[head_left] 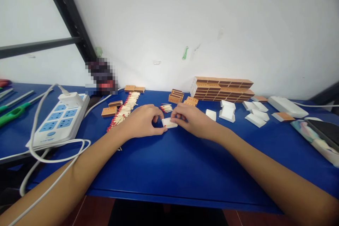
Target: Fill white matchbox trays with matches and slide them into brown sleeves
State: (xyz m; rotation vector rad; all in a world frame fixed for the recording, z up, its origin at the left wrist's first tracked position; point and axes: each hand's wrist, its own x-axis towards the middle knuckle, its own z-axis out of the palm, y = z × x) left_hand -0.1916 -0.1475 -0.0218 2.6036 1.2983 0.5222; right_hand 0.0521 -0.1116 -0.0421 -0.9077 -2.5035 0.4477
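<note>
A small white matchbox tray [169, 123] lies in front of me, with at least one red-headed match visible in it. My left hand [144, 122] holds the tray's left end between thumb and index finger. At its right end, the fingers of my right hand [192, 120] are curled and pinched together; what is between their tips is hidden. Just behind the tray is a small bunch of matches [166, 108]. Beside my left hand runs a long heap of red-headed matches [125, 109].
Stacked matchboxes [222, 90] stand against the wall, with several loose white trays [227, 111] before them. More matchboxes [109, 112] lie left. A power strip [59, 120] has a white cable crossing my left forearm. A pouch [317, 137] sits at the right of the blue table [169, 169].
</note>
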